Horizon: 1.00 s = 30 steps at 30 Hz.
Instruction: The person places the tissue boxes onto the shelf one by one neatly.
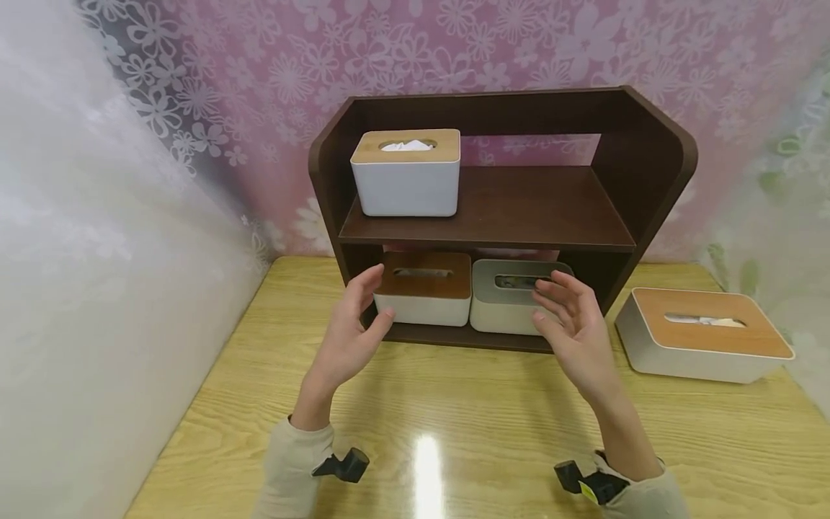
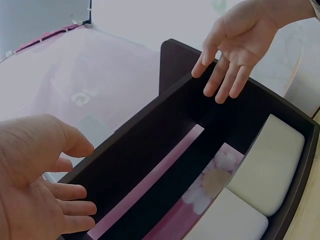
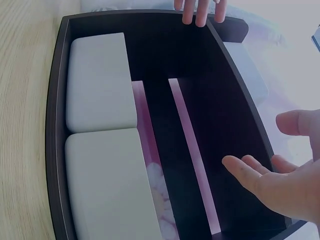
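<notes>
My left hand (image 1: 346, 328) hangs in the air before the lower left of a dark brown shelf (image 1: 538, 205), its fingers spread and nothing in them. Across from it my right hand (image 1: 577, 331) is held up with loosely bent, empty fingers. Between them on the lower level stand a white tissue box with a brown wooden lid (image 1: 424, 310) and a beige tissue box with a grey-green lid (image 1: 502, 317), side by side. The wrist views show both hands apart from these boxes. On the upper level, at the left, sits a white tissue box with a light wooden lid (image 1: 408, 189).
Right of the shelf, another tissue box with an orange-brown wooden lid (image 1: 713, 335) stands on the light wooden table (image 1: 454, 404). A pale wall (image 1: 117, 252) borders the table on the left. Flowered pink covering (image 1: 259, 86) hangs behind the shelf.
</notes>
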Motion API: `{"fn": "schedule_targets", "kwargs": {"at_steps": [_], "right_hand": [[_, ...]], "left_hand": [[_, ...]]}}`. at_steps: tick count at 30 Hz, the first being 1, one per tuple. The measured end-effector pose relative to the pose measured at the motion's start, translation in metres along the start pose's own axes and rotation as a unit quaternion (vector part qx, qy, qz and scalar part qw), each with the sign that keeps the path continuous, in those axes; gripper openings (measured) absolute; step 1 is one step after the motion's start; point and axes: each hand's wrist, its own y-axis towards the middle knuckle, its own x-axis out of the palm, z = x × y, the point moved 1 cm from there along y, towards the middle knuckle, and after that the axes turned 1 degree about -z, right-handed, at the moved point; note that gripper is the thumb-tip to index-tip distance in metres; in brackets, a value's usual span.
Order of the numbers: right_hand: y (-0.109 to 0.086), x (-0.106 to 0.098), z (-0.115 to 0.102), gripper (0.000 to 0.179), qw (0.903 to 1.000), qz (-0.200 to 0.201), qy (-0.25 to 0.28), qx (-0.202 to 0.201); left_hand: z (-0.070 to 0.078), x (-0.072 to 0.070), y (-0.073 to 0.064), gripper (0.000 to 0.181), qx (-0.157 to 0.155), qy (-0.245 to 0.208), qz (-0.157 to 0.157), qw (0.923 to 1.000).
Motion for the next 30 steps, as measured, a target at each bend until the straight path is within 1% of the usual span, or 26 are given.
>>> {"fn": "schedule_targets", "kwargs": {"at_steps": [6,11,17,24,27,30], "right_hand": [[-0.002,-0.008,-0.001,0.054,0.9996,-0.006,-0.025,0.012],[-0.002,-0.016,-0.002,0.053,0.9991,-0.010,-0.041,0.006],[-0.002,-0.025,-0.004,0.052,0.9994,-0.007,-0.033,-0.001],[-0.001,-0.037,-0.007,0.050,0.9999,-0.002,-0.009,-0.006],[0.000,-0.044,-0.009,0.049,1.0000,-0.005,-0.007,-0.004],[0.000,-0.051,-0.011,0.049,1.0000,-0.002,0.000,0.005]], "left_hand": [[-0.002,0.004,0.000,0.057,-0.009,-0.002,-0.012,0.9999],[-0.002,0.006,0.001,0.057,-0.017,0.002,-0.017,0.9997],[0.000,0.010,0.001,0.057,-0.017,0.009,-0.024,0.9995],[-0.001,0.016,-0.002,0.056,-0.014,0.016,-0.036,0.9991],[0.000,0.020,-0.003,0.055,-0.013,0.022,-0.041,0.9988],[0.004,0.027,-0.002,0.055,-0.012,0.023,-0.052,0.9983]]}}
